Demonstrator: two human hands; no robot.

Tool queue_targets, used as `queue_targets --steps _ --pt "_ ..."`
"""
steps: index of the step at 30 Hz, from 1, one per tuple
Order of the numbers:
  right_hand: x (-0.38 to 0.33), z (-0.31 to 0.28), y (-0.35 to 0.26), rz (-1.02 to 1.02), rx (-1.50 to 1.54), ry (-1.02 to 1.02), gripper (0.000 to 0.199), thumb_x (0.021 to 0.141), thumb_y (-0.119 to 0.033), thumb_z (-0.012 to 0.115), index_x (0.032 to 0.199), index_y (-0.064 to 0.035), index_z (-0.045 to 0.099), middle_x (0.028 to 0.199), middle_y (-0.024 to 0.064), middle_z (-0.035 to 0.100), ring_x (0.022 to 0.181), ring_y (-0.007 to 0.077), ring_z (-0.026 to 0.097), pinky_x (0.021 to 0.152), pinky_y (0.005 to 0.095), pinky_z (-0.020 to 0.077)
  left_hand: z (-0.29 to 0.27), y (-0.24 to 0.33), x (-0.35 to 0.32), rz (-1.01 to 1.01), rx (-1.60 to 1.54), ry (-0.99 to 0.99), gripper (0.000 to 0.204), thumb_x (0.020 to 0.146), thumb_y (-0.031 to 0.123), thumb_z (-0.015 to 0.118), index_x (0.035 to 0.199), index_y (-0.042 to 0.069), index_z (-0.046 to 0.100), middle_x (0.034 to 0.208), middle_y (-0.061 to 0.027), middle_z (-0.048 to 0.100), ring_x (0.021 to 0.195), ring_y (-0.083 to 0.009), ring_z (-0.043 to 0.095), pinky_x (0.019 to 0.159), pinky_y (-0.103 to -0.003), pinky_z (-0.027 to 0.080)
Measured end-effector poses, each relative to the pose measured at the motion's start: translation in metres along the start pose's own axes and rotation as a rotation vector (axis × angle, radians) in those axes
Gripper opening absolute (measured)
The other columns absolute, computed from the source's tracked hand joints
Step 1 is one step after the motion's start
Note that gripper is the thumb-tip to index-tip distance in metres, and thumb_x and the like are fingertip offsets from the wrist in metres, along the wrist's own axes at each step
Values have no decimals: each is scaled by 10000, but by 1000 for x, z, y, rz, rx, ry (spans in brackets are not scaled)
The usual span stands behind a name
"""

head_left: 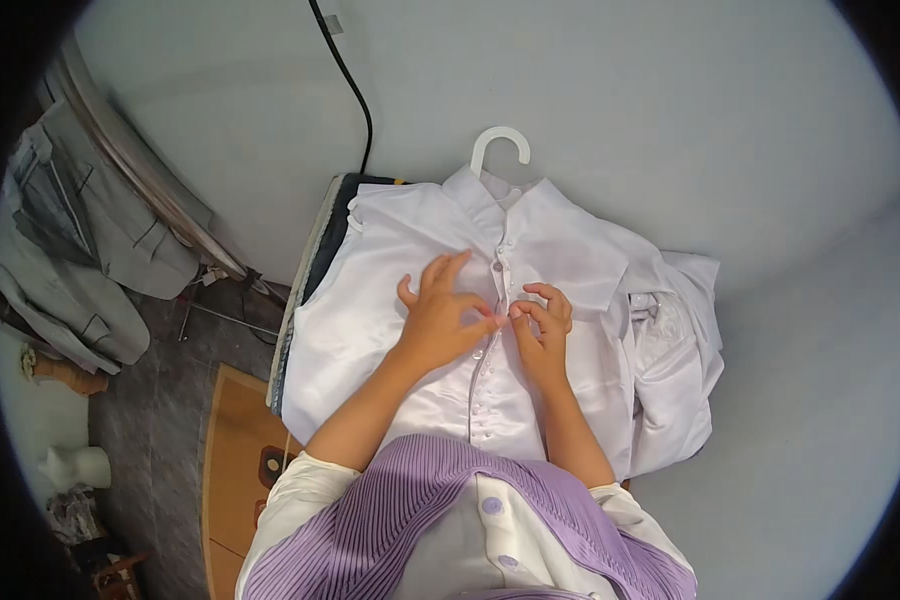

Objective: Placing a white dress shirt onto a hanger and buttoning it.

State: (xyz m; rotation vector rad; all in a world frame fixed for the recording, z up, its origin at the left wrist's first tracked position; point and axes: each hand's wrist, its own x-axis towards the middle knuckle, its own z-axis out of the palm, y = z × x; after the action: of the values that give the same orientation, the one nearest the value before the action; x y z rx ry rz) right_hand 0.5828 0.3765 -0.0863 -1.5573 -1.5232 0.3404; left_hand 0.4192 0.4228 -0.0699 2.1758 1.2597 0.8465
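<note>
A white satin shirt (pixel 370 290) lies front up before me, its collar at the far end and a white hanger (pixel 501 137) hook showing above it. Small round buttons run down its middle placket (pixel 485 385). My left hand (pixel 442 322) pinches the placket edge between thumb and forefinger, its other fingers spread. Just across from it, my right hand (pixel 544 330) pinches at the placket's other side, by the buttons. The fingertips of both hands nearly meet. Whether a button sits between them is too small to tell. A folded sleeve (pixel 670 345) lies bunched at the shirt's right.
Under the shirt is a dark padded board (pixel 315 250) with a pale edge. A black cable (pixel 355 90) hangs down the grey wall (pixel 670 120) behind. Grey jackets (pixel 120 220) hang at the left, above a dark tiled floor (pixel 155 420). A wooden surface (pixel 235 430) stands at the lower left.
</note>
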Motion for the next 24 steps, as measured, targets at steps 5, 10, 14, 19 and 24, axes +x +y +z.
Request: queue_targets --steps 5,10,14,19,24 --pt "-4 2 -1 -27 -25 -12 79 832 -165 631 833 -90 654 1192 43 485 1194 245 335 1014 406 183 20 -18 -8 -7 -215 -56 248 771 402 685 855 175 741 1458 -143 319 1366 -298 200 1015 -588 48" --pt "-7 2 6 -6 -106 74 67 843 -156 597 866 -101 628 1176 44 496 1157 241 368 987 390 211 14 -27 -7 40 -202 -191 223 750 388 704 864 201 745 1507 -155 219 1395 -302 126 1033 -568 19" --pt "-6 -4 16 73 0 188 90 847 -160 586 880 -89 631 1169 49 502 1117 213 396 970 406 188 1 -15 -12 103 -71 -294 311 657 454 755 818 187 750 1519 -187 160 1407 -321 87 1029 -606 15" --pt "-17 -9 3 120 -115 126 172 832 -220 616 959 -103 623 1174 46 498 1153 207 373 980 402 151 9 1 -27 154 -13 -184 218 695 374 711 793 184 750 1510 -173 198 1397 -313 127 997 -647 19" --pt "-41 -16 -14 111 -316 -99 247 701 -306 739 843 -148 615 1182 51 494 1198 260 350 977 578 80 15 -1 -36 146 -38 -142 141 725 280 670 762 162 736 1496 -163 250 1381 -309 173 995 -634 36"
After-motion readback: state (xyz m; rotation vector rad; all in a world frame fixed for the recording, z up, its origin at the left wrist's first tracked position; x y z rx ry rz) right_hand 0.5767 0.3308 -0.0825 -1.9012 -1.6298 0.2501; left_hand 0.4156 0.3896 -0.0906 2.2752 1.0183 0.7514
